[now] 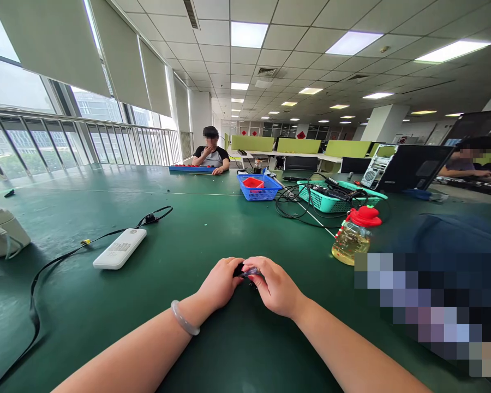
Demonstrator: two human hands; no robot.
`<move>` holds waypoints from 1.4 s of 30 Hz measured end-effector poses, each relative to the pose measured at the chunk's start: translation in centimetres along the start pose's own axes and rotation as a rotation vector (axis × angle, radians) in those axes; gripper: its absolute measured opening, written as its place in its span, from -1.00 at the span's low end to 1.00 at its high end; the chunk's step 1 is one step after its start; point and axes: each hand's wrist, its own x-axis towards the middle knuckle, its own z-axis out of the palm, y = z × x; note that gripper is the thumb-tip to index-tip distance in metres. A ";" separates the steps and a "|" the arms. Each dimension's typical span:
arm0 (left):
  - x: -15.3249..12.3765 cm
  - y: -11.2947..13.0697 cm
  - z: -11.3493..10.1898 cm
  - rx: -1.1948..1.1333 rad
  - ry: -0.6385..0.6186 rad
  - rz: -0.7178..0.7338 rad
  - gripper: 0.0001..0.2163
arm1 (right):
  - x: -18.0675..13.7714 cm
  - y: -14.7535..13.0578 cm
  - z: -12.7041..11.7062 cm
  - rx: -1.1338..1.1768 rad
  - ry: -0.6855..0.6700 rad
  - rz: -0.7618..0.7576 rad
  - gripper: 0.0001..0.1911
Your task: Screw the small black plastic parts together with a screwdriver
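Observation:
Both of my hands meet over the green table [180, 289], near its middle. My left hand [221, 283] is closed on a small dark item, mostly hidden by the fingers; a pale bangle [184, 317] circles that wrist. Between thumb and fingers, my right hand [276, 286] pinches a small, shiny, see-through piece [251, 271], which touches or joins the dark item. Which of the two I cannot tell. Just under the right fingers lies a tiny dark bit [252, 285], too small to name.
Left of my hands lie a white power bank [120, 249] and a black strap [63, 255]. A red-lidded bottle [352, 240] of yellowish liquid stands to the right. Behind are a blue basket [259, 191] and a green basket [331, 203] with black cables. A person sits across the table.

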 end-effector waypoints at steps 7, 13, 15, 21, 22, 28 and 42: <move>-0.2 0.1 -0.2 0.029 -0.022 -0.031 -0.58 | -0.2 0.0 -0.3 -0.051 0.189 0.012 -0.57; -0.3 0.1 0.0 0.025 0.012 -0.020 -0.59 | -0.4 0.9 0.3 -0.051 0.089 0.115 -0.64; -0.3 0.2 0.1 0.026 0.054 0.005 -0.58 | -0.4 1.2 0.5 -0.033 0.073 0.168 -0.66; -0.5 1.0 -0.3 0.046 0.157 0.097 -0.57 | -0.6 1.8 0.3 0.081 0.204 0.278 -0.69; -0.5 1.1 -0.5 0.054 0.161 0.098 -0.56 | -0.7 1.9 0.2 0.110 0.269 0.301 -0.68; -0.6 0.9 -0.8 0.208 0.180 -0.053 -0.52 | -0.8 3.1 -0.7 0.225 0.564 0.417 -0.65; -0.9 1.0 -1.2 0.376 0.011 -0.133 -0.60 | -1.3 6.1 -1.0 0.313 0.722 0.790 -0.54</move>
